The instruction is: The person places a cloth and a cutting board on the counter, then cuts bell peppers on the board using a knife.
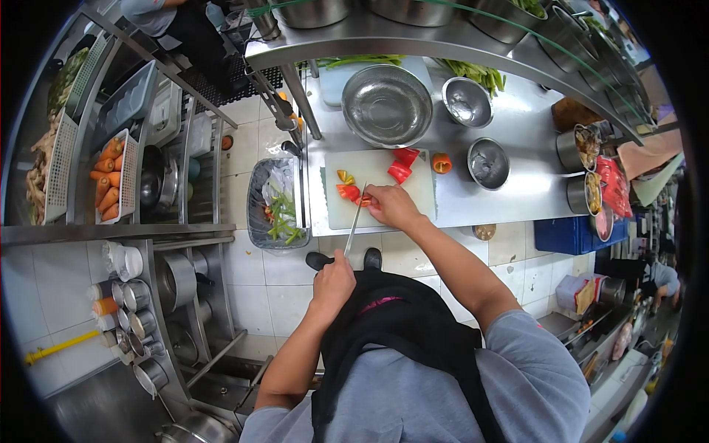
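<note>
My left hand (334,283) is wrapped round the handle of a kitchen knife (354,227), whose blade points away from me over the near edge of the white cutting board (343,163). On the board, my right hand (394,207) presses its fingers on a piece of red bell pepper (364,200) beside the blade. Cut red and yellow pepper pieces (346,190) lie left of the knife. Larger red pepper pieces (400,171) rest at the far right of the board. An orange-red pepper piece (442,163) sits just off its right edge.
Beyond the board stands a large metal bowl (387,105), with smaller bowls (467,102) (488,163) to its right. A lined waste bin (260,229) stands left of the steel table (509,203). An overhead shelf (443,50) crosses the back. Crates of carrots (108,177) are at left.
</note>
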`<state>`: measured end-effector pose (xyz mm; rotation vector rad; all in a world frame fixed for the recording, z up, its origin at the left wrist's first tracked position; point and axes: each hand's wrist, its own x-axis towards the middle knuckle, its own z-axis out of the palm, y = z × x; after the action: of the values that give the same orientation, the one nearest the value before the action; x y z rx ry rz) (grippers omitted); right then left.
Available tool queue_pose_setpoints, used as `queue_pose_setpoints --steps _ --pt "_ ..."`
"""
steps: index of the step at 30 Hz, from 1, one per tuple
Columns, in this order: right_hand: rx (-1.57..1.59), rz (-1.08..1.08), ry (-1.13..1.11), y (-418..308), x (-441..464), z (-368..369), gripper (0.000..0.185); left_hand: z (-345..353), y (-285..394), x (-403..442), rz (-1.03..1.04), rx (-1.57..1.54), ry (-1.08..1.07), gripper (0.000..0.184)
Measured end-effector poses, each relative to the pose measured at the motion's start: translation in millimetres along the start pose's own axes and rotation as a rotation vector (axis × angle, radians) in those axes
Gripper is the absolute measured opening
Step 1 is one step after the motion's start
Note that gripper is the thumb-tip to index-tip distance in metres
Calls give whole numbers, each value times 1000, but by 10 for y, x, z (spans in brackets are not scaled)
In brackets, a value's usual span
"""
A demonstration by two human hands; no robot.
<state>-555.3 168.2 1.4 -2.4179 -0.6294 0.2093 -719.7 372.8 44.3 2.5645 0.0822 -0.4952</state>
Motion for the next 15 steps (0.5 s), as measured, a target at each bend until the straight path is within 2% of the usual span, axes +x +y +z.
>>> queue_pose_setpoints --steps 6,12,15 --pt "6 4 13 33 9 54 22 -103 40 -30 -4 -19 -39 24" --pt "87 105 27 44 -16 27 21 338 -194 201 15 -37 -66 26" --pt "57 150 42 89 -28 17 21 288 -124 264 24 -29 -87 26"
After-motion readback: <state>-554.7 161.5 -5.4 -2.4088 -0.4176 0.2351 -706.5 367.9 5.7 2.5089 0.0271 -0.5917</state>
